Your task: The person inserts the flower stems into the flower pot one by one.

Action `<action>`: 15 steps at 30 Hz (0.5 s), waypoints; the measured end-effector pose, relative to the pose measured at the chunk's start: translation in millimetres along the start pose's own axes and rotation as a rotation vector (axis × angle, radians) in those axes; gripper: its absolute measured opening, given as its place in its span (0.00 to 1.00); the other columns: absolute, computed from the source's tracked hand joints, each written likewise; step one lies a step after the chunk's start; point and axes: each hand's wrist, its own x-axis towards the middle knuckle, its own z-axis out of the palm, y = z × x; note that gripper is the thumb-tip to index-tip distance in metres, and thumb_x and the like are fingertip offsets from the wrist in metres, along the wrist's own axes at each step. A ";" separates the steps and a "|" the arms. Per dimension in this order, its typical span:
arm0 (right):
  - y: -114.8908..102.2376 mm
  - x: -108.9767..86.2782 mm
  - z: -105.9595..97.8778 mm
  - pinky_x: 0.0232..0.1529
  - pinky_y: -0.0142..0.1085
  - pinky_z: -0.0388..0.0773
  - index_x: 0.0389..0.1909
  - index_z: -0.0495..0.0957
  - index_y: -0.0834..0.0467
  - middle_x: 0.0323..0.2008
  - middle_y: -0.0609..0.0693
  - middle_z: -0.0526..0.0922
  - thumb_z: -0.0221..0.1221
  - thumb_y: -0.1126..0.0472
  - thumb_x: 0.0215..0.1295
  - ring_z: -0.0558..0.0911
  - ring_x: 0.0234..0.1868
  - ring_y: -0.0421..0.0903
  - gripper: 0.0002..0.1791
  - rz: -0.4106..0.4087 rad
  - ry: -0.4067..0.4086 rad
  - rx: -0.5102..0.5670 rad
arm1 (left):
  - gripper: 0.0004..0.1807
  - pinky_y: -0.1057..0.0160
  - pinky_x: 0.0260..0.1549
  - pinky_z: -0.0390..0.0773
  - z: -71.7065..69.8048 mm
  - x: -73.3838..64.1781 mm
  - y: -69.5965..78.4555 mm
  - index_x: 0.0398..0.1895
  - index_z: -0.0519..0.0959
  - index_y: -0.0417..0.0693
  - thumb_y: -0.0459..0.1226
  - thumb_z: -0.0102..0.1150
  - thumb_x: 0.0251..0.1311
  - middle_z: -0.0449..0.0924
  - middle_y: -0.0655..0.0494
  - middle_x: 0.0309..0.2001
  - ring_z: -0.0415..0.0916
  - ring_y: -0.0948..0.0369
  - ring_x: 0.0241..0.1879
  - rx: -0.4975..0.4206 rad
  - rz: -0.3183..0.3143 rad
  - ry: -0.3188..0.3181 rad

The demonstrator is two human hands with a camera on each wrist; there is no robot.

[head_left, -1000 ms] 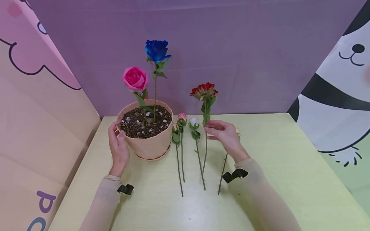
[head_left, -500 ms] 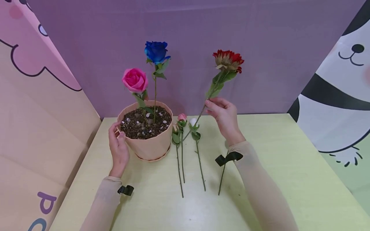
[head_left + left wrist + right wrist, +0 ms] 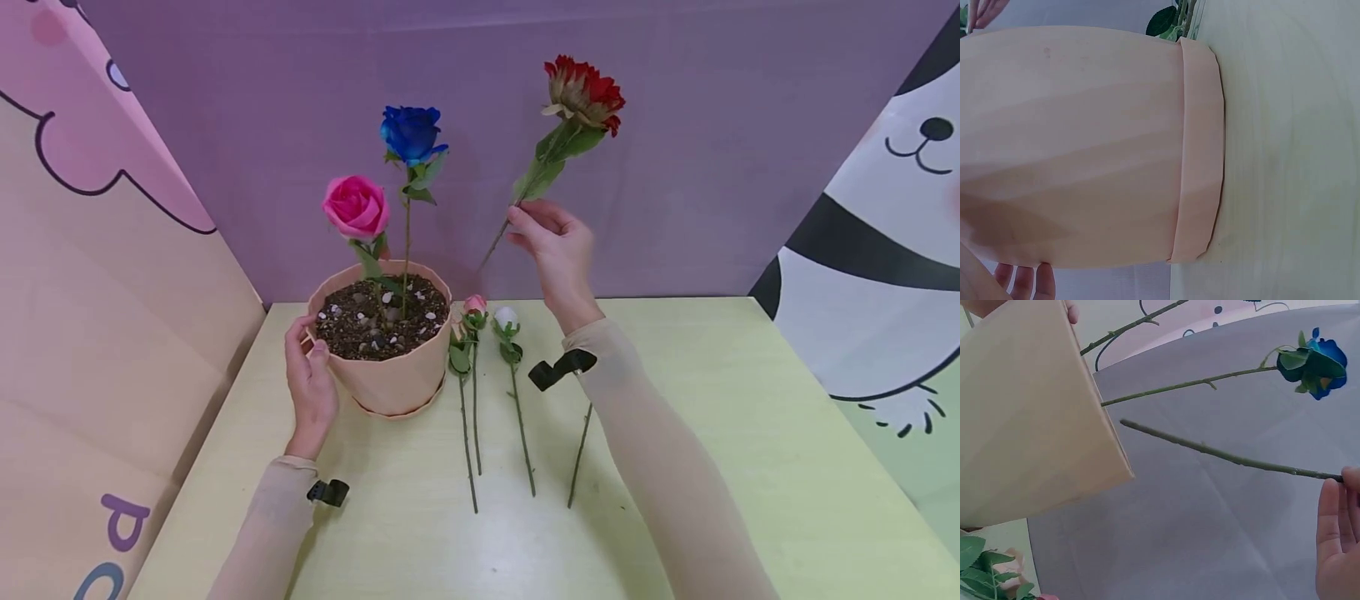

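Note:
At the left of the head view a peach flowerpot (image 3: 393, 385) full of dark soil stands on the table. A pink rose (image 3: 356, 208) and a blue rose (image 3: 411, 136) stand upright in it. My left hand (image 3: 311, 396) grips the pot's left side near the rim; fingertips (image 3: 1044, 281) show behind the pot in the left wrist view. My right hand (image 3: 561, 257) pinches the stem of a red flower (image 3: 585, 93), raised right of the pot with its bloom tilted right. In the right wrist view the bare stem (image 3: 1222, 455) points toward the pot's rim.
Right of the pot, a pink rosebud (image 3: 475, 307), a white rosebud (image 3: 506, 318) and another leafy stem (image 3: 460, 358) lie on the table (image 3: 420, 533). One more stem (image 3: 581, 454) lies partly hidden beneath my right forearm. A purple backdrop (image 3: 675, 167) rises behind.
My right hand has lifted the red flower from among the lying stems, raising it high and tilting it, then shifting left toward the pot. The left hand stays on the pot.

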 end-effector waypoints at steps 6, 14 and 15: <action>7.0 12.5 20.8 0.40 0.34 0.88 0.40 0.88 0.65 0.33 0.46 0.91 0.72 0.71 0.63 0.90 0.35 0.41 0.07 -0.079 -0.002 -0.061 | 0.26 0.45 0.67 0.63 0.6 1.0 1.4 0.74 0.65 0.35 0.37 0.37 0.77 0.67 0.36 0.73 0.66 0.42 0.68 0.002 0.003 -0.003; 25.9 10.0 42.2 0.38 0.32 0.86 0.41 0.88 0.70 0.35 0.60 0.92 0.71 0.70 0.63 0.88 0.29 0.35 0.08 -0.267 -0.117 -0.314 | 0.26 0.54 0.63 0.64 0.8 0.5 1.9 0.74 0.65 0.36 0.35 0.37 0.77 0.67 0.37 0.73 0.67 0.45 0.65 0.008 -0.011 -0.004; 27.7 8.3 44.2 0.38 0.31 0.86 0.41 0.88 0.69 0.37 0.62 0.92 0.71 0.69 0.63 0.88 0.30 0.34 0.08 -0.277 -0.126 -0.351 | 0.26 0.54 0.63 0.64 0.7 0.3 1.8 0.74 0.65 0.36 0.35 0.37 0.77 0.67 0.37 0.73 0.67 0.45 0.65 0.010 -0.014 -0.005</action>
